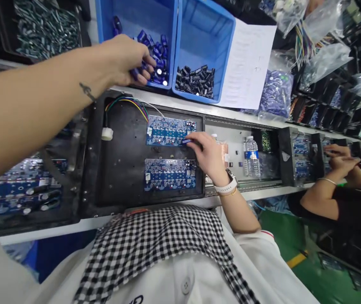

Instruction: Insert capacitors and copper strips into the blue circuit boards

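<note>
My left hand (129,59) is over the front of a blue bin (136,17), fingers curled round a blue capacitor (135,74). Loose blue capacitors (159,52) lie in the bin beside my fingertips. With thumb and forefinger, my right hand (204,153) pinches another blue capacitor (186,141) at the lower right edge of the upper circuit board (170,130); whether its leads are in the board is too small to tell. A second circuit board (170,174) lies below, in the same black tray (120,169). Coloured wires (132,101) run from the upper board to a white connector (107,134).
Another blue bin (204,38) holds small black capacitors (196,81). A paper sheet (247,59) lies beside it. On the conveyor (240,145) stands a water bottle (252,156). A tray with populated boards (28,185) is at left. A co-worker's hands (340,156) are at right.
</note>
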A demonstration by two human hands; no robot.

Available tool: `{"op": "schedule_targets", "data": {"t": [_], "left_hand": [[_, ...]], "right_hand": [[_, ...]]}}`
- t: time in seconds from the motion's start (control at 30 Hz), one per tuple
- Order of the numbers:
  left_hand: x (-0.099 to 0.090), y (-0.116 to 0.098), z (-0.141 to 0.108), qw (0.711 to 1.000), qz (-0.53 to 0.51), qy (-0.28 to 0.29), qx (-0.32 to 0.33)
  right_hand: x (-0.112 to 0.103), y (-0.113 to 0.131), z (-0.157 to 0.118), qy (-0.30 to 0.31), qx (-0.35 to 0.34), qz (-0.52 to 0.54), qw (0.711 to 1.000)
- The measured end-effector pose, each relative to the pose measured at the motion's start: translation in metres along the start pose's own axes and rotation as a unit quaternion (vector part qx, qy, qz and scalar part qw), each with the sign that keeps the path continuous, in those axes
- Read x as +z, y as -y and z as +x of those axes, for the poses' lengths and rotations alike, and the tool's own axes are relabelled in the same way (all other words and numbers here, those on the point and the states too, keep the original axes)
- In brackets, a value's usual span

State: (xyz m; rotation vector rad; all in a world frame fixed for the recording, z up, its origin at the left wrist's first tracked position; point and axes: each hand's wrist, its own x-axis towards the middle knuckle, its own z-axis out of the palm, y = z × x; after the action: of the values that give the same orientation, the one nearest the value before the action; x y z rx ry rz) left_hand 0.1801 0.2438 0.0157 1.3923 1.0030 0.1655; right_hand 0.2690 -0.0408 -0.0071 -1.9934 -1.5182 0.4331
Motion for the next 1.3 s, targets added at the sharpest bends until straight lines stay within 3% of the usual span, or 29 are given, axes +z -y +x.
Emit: {"op": "schedule_targets", "data": {"t": [0.13,0.33,0.47,0.6,0.77,0.97,1.17,1.3], "left_hand": [[0.016,0.017,-0.058,0.982,-0.157,0.085,-0.067],[0.03,0.068,-0.154,0.913,-0.339,0.079,-0.215],[0.046,0.096,-0.189,0.856,-0.442,0.09,-0.252],[0.063,0.108,-0.2,0.81,-0.511,0.104,-0.267],[0.066,0.112,-0.2,0.799,-0.534,0.1,-0.257],[0.062,0.115,-0.2,0.804,-0.534,0.09,-0.244],[0.063,0.119,-0.2,0.805,-0.542,0.076,-0.231],[0.064,0.121,-0.199,0.816,-0.532,0.078,-0.213]], "right_hand": [[0.015,-0.005,0.011,0.05,-0.045,-0.116,0.991],[0.022,-0.003,0.014,0.059,-0.07,-0.15,0.984],[0.019,-0.003,0.014,0.072,-0.076,-0.135,0.985],[0.017,-0.004,0.017,0.081,-0.074,-0.131,0.985],[0.015,-0.006,0.019,0.097,-0.085,-0.132,0.983],[0.013,-0.011,0.02,0.107,-0.134,-0.138,0.975],[0.005,-0.01,0.024,0.173,-0.228,-0.19,0.939],[0.005,-0.012,0.024,0.167,-0.241,-0.187,0.937]]}}
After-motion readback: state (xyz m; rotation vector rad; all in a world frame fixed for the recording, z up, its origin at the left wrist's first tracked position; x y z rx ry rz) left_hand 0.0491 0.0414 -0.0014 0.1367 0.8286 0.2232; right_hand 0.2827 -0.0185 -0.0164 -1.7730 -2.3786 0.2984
